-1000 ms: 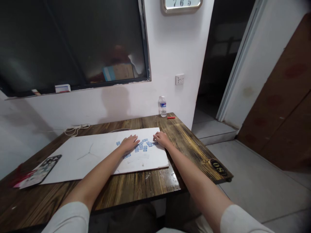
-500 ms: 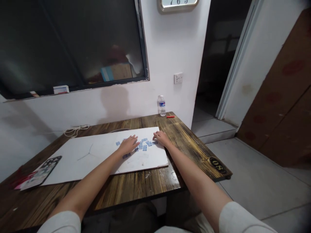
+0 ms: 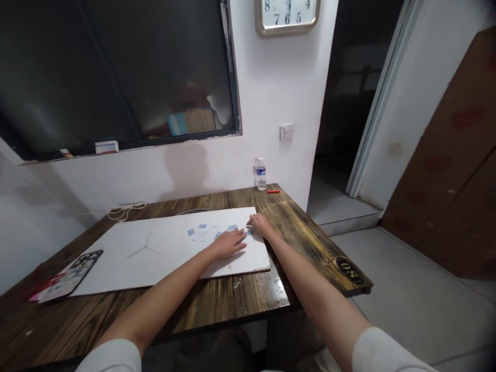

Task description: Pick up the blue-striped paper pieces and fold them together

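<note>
well, in the head view my left hand (image 3: 228, 244) and right hand (image 3: 261, 225) lie flat on the white board (image 3: 116, 258), both grips open and holding nothing. the small blue-striped pieces (image 3: 202, 226) sit scattered on the board, just ahead of and between my hands. the board lies on the wooden worktop (image 3: 217, 305). the pieces look light, thin and fairly stiff, so i'd expect them to slide easily; i'd pinch one by its edges. the water bottle (image 3: 261, 174) has a label too small to read, the oval plate (image 3: 349, 270) reads 08 or 80, and the wall clock (image 3: 287, 11) shows numerals 4 to 8.
</note>
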`<state>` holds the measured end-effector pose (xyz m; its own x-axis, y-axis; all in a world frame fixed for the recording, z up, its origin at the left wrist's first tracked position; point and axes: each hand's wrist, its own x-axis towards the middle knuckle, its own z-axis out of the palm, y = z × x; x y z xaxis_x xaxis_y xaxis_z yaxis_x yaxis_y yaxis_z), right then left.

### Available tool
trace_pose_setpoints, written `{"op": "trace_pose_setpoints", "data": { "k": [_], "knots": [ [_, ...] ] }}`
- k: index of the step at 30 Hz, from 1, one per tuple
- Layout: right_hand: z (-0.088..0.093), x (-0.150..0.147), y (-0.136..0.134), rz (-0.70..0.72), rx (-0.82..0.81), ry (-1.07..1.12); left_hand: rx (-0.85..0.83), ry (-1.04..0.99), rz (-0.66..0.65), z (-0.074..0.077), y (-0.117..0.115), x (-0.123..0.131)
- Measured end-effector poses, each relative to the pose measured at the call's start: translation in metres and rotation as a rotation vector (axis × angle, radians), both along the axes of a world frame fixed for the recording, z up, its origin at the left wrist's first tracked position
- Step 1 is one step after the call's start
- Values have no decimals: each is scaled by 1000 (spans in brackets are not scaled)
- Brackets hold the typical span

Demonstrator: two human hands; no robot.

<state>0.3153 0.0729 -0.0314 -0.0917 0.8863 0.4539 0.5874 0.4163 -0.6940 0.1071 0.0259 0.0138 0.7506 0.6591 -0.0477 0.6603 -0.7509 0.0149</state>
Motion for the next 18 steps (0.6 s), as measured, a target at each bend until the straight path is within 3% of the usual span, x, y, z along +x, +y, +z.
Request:
{"op": "trace_pose_setpoints", "data": {
  "k": [5,10,18],
  "knots": [
    [5,0,-5,-28,-32,-71,-34,3,-16,2,-16,-18],
    [6,1,-5,-33,-71,-169,56,-42,3,7,-39,-49],
    [18,-4,-14,-13,-101,-314,29,-23,292,3,-57,-113]
  ]
}}
